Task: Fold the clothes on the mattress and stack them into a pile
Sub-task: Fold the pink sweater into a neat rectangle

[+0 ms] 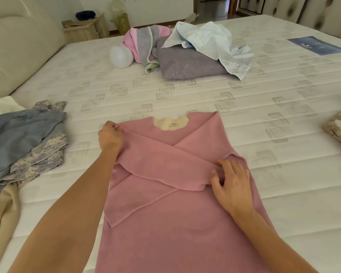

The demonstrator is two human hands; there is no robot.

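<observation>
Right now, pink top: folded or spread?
Partly folded: the pink top has both sleeves crossed over its chest, body still full length on the mattress.

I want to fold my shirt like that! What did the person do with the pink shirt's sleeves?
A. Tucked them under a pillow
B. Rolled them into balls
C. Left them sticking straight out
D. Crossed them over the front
D: both sleeves of the pink shirt lie folded across its body, crossing in an X, with the left hand pinching its shoulder and the right hand on a sleeve.
</observation>
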